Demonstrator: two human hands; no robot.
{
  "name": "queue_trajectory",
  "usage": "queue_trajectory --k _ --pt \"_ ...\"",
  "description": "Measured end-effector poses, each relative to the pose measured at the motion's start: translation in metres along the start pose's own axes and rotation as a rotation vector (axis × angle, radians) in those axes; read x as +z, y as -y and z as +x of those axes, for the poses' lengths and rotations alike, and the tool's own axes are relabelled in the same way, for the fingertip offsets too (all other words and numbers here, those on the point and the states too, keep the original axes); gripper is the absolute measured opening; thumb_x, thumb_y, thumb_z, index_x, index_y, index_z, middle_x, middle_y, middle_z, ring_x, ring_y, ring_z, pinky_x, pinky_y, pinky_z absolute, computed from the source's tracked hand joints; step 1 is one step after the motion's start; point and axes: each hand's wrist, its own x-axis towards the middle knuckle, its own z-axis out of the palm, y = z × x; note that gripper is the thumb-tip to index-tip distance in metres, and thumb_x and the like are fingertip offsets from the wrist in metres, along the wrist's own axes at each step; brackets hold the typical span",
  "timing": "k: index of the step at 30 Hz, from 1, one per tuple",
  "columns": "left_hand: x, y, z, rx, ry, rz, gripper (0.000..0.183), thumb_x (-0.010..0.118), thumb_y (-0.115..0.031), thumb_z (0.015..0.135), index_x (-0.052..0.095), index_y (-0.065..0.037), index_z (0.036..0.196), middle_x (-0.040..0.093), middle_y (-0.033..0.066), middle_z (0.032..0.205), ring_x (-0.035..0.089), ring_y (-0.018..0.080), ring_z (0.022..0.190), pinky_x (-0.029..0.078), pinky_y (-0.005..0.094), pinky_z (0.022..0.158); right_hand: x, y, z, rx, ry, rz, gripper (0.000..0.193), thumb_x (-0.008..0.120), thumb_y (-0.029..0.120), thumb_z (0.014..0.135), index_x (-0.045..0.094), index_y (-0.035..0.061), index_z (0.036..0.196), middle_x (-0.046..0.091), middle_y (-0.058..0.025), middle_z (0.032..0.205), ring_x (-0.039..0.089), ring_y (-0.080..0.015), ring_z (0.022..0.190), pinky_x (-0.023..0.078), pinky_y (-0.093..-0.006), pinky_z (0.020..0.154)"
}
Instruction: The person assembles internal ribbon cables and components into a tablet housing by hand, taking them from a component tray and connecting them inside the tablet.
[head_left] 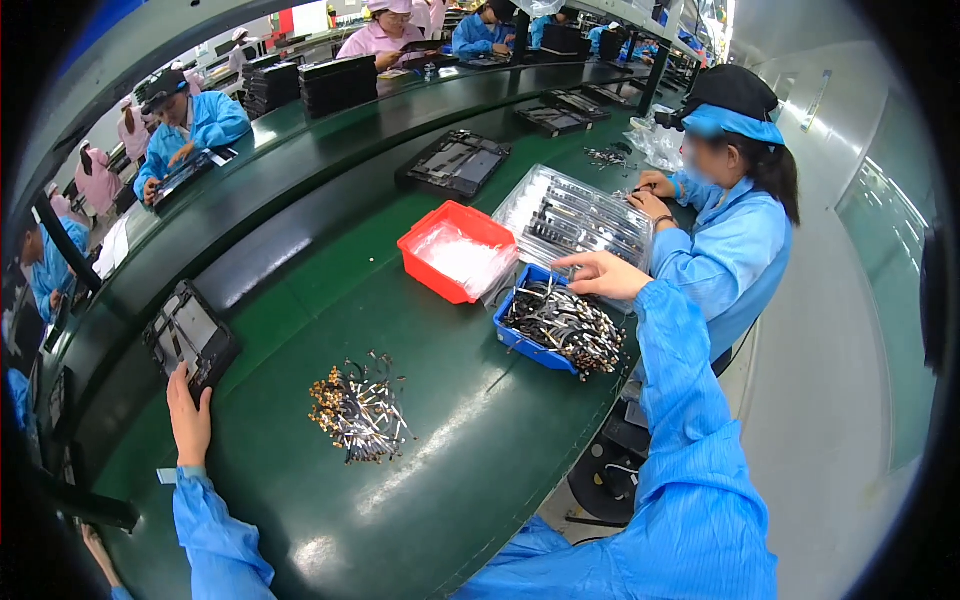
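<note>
At the left, my left hand (188,422) rests at the near edge of a black rectangular frame (190,335) with grey parts inside. Its fingers are stretched out and the thumb is apart. My right hand (608,275) is over the far rim of a blue bin (532,350), fingers apart, with nothing visible in them. Thin black cables with small metal ends (565,322) heap up in that bin. Between my hands lies a loose pile of similar short cables (360,410), some with gold-coloured ends, on the green table (300,490).
A red bin (440,275) lined with clear plastic adjoins the blue one. Behind it is a clear tray (580,215) of dark strips. A co-worker in blue (735,230) works at the right. Another black frame (458,163) lies farther back, near stacked black frames (338,85).
</note>
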Motion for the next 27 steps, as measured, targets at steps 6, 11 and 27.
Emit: queue_trajectory --k 6,11,27 --pt "-0.016 -0.026 0.002 0.127 -0.206 0.030 0.058 0.064 -0.004 0.083 0.042 -0.004 0.136 0.044 0.0163 0.140 0.037 0.0349 0.133 0.028 0.0423 0.113 0.015 0.011 -0.004 0.098 -0.146 -0.020 0.051 0.068 0.006 0.076 0.059 0.0031 0.126 0.068 -0.0036 0.080 0.059 -0.0065 0.073 0.048 -0.0233 0.069" --pt "-0.055 -0.162 -0.035 0.049 0.259 -0.798 0.039 0.061 -0.002 0.082 0.057 -0.006 0.120 0.052 0.0121 0.133 0.050 0.0257 0.123 0.041 0.0385 0.103 0.024 0.012 -0.026 0.163 -0.245 0.002 0.040 0.066 0.006 0.074 0.067 0.0014 0.114 0.070 -0.0050 0.079 0.060 -0.0062 0.073 0.049 -0.0230 0.069" --pt "-0.105 -0.141 -0.125 -0.440 1.014 -2.146 0.105 0.073 -0.040 0.082 -0.002 -0.019 0.153 0.020 0.0113 0.153 0.032 0.0311 0.137 0.034 0.0535 0.108 0.242 0.269 0.060 -0.513 0.352 -0.283 0.041 0.067 0.006 0.072 0.067 -0.0016 0.111 0.070 -0.0200 0.086 0.070 -0.0197 0.078 0.056 -0.0305 0.075"
